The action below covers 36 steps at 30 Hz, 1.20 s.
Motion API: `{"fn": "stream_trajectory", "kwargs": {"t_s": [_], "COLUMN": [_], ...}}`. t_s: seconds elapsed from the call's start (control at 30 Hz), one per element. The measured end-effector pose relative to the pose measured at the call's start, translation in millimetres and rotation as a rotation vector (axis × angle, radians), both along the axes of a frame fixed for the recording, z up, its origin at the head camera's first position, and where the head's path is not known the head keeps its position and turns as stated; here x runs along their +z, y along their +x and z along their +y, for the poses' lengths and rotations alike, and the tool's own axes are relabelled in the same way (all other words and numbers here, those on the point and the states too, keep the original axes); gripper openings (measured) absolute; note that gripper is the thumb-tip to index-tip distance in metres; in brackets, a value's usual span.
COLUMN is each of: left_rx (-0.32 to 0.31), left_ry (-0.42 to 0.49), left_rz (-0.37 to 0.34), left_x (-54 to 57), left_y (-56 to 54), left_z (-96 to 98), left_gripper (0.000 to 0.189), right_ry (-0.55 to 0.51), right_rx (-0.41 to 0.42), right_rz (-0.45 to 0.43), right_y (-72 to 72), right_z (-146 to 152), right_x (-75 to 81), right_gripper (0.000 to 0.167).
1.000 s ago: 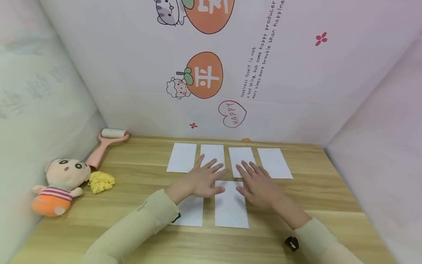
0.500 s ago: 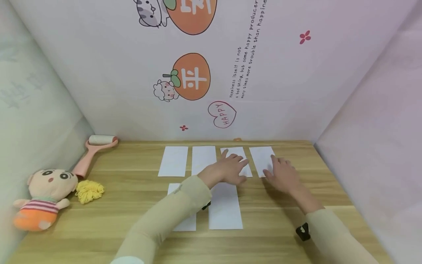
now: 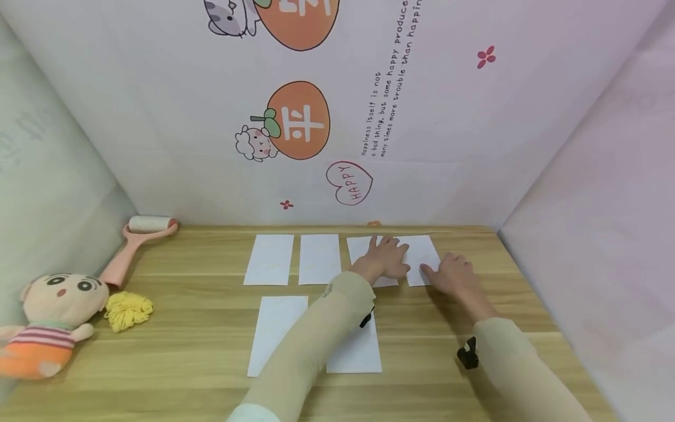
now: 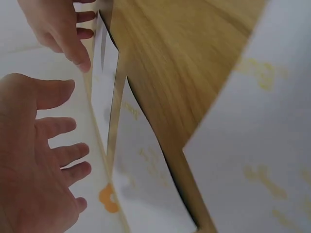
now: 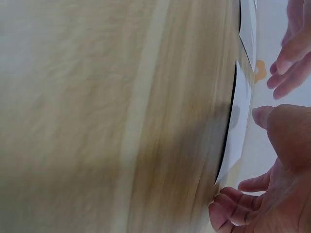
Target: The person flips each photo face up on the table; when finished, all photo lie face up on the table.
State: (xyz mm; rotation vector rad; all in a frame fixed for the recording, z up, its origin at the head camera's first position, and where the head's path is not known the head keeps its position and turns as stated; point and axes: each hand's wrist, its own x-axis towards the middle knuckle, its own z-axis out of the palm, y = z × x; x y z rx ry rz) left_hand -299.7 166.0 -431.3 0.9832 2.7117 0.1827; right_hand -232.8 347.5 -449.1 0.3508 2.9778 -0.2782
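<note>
Four white paper cards form a back row on the wooden table. My left hand point(image 3: 387, 258) is over the third card point(image 3: 360, 246), fingers spread and covering part of it. Fingers of my right hand point(image 3: 454, 275) are bent by the right edge of the rightmost card point(image 3: 420, 252), with the thumb at its near corner. In the left wrist view, my left hand point(image 4: 41, 160) shows separated, slightly bent fingers and nothing in the palm. The leftmost card point(image 3: 269, 259) and second card point(image 3: 320, 259) lie side by side, apart from both hands.
Two larger-looking white cards, a left one point(image 3: 274, 322) and a right one point(image 3: 364, 351), lie nearer, partly under the left sleeve point(image 3: 311, 340). At left are a doll point(image 3: 47, 328), yellow yarn point(image 3: 128, 310) and a pink lint roller point(image 3: 123, 258). Printed walls point(image 3: 448, 146) enclose the table point(image 3: 184, 351).
Both hands have moved right along the back row, the right one from the third card to the rightmost. The rightmost card has shifted left against the third. The head view has turned slightly.
</note>
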Motion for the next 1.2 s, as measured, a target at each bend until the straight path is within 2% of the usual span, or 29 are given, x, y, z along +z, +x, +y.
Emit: {"fn": "stream_trajectory", "kwargs": {"t_s": [0.13,0.3,0.4,0.53,0.8,1.03,1.2], "left_rx": [0.038,0.077,0.105,0.101,0.078,0.111,0.119], "left_ry": [0.016,-0.022,-0.056,-0.089,-0.029,-0.029,-0.04], "left_rz": [-0.022,-0.041,-0.091,-0.141,-0.036,-0.012,-0.003], "left_x": [-5.3,-8.6,-12.0,-18.3,-11.9,-12.7,-15.0], "left_y": [-8.2,-17.1,-20.8,-22.3,-11.6,-14.1,-15.2], "left_z": [10.4,15.9,17.9,21.7,18.1,19.0,19.7], "left_gripper": [0.057,0.055,0.057,0.059,0.054,0.053,0.054], "right_ry": [-0.017,-0.043,-0.071,-0.109,-0.167,-0.191,-0.22], "right_rx": [-0.042,-0.064,-0.077,-0.097,-0.126,-0.16,-0.185], "right_rz": [-0.038,-0.052,-0.06,-0.073,-0.074,-0.063,-0.08], "right_y": [-1.6,-3.6,-5.0,-6.0,-8.1,-11.0,-13.4], "right_z": [2.1,0.9,-0.8,-0.6,4.8,1.9,3.9], "right_x": [0.0,2.8,2.7,1.3,5.2,7.0,5.2], "right_gripper": [0.093,0.093,0.091,0.087,0.07,0.058,0.065]}}
